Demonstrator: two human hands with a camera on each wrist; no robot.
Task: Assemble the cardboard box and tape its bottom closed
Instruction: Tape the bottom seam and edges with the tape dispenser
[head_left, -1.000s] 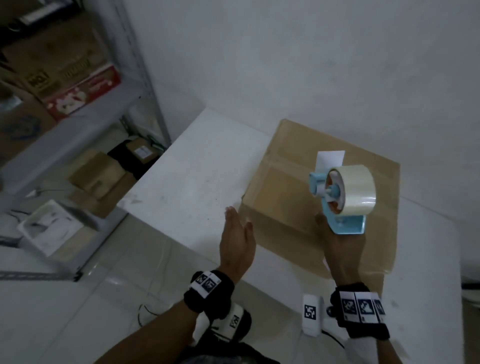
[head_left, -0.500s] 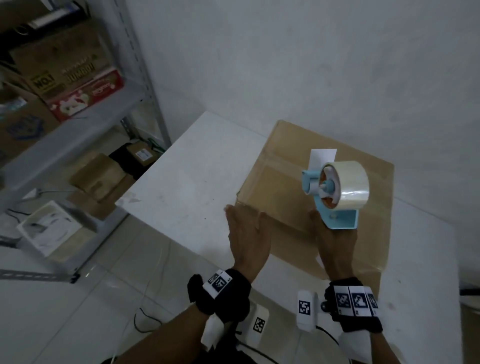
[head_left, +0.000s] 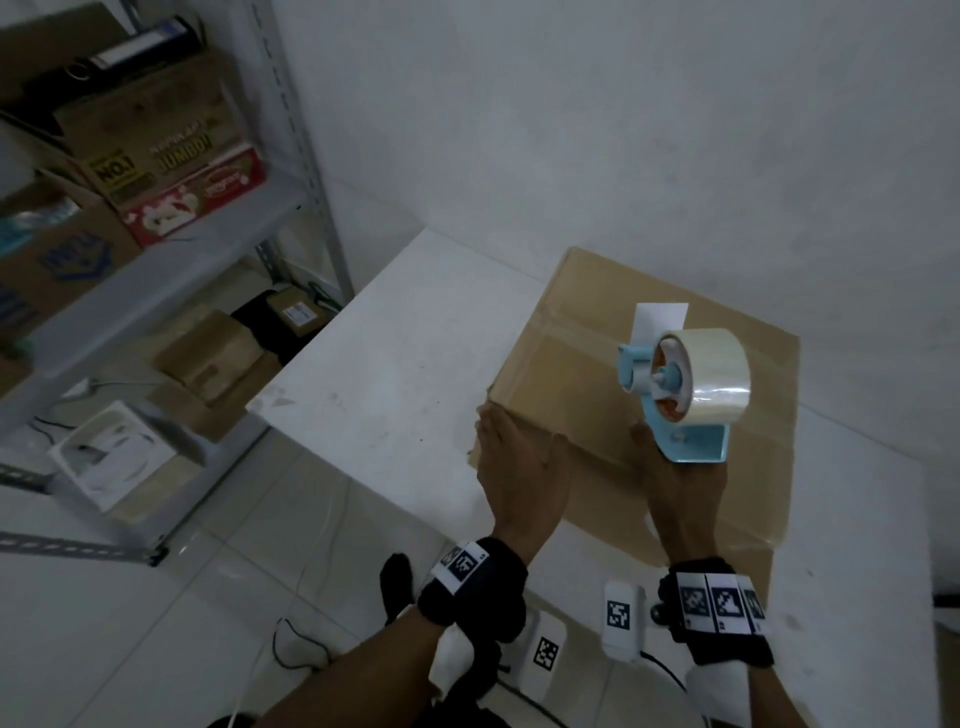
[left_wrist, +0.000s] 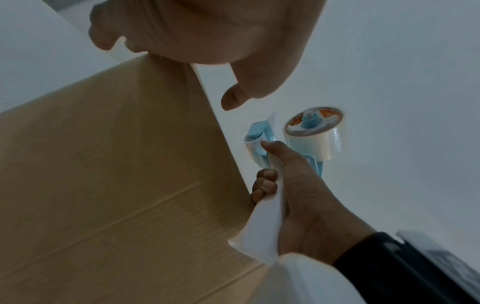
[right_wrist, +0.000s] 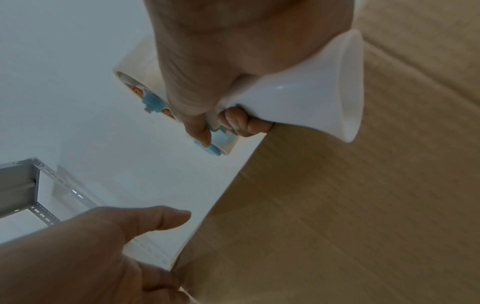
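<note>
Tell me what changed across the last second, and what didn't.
The left hand moved forward from the table to the cardboard box, now lying open-fingered against its near-left corner. The right hand kept gripping the tape dispenser above the box, which stayed on the white table.

Far to the left of the left hand (head_left: 519, 462), a brown carton (head_left: 150, 140) on the metal shelf (head_left: 156, 275) reads "NO.1" on a yellow patch and "JUMBO" beside it; other print there is too blurred.
</note>
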